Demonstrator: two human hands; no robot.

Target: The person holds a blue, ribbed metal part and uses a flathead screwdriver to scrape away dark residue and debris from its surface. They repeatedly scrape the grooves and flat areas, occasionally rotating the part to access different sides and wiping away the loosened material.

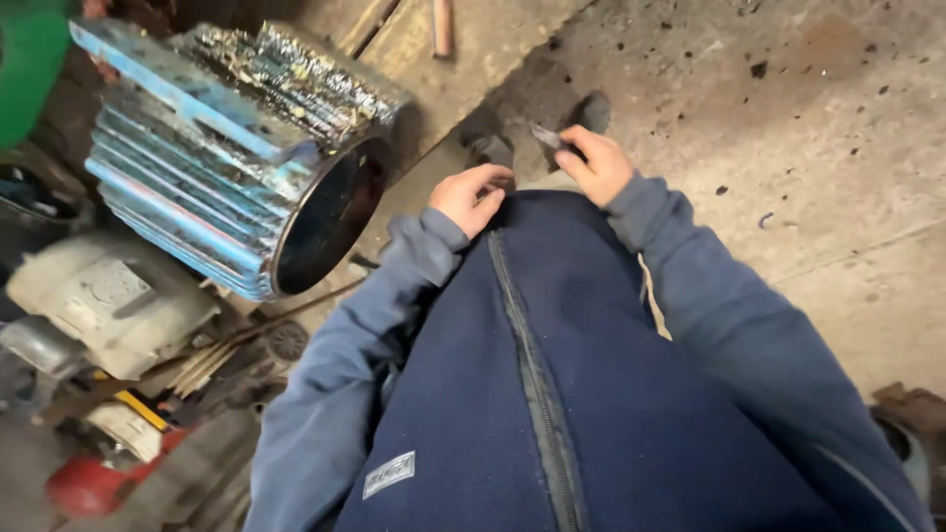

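I look straight down my dark blue zipped jacket (552,394) to my shoes (490,148) on a stained concrete floor (808,148). My left hand (471,197) rests with curled fingers against the jacket's lower hem and holds nothing that I can see. My right hand (591,163) is closed around a small flat dark metal piece (547,135) that sticks out to the left of the fingers. The hands are a short way apart, both in front of my waist.
A big blue ribbed electric motor housing (217,167) with an open round end lies at the left. Below it sit a grey motor (103,296), rods, a yellow tool (138,409) and a red part (84,488). A wooden board (443,49) lies beyond.
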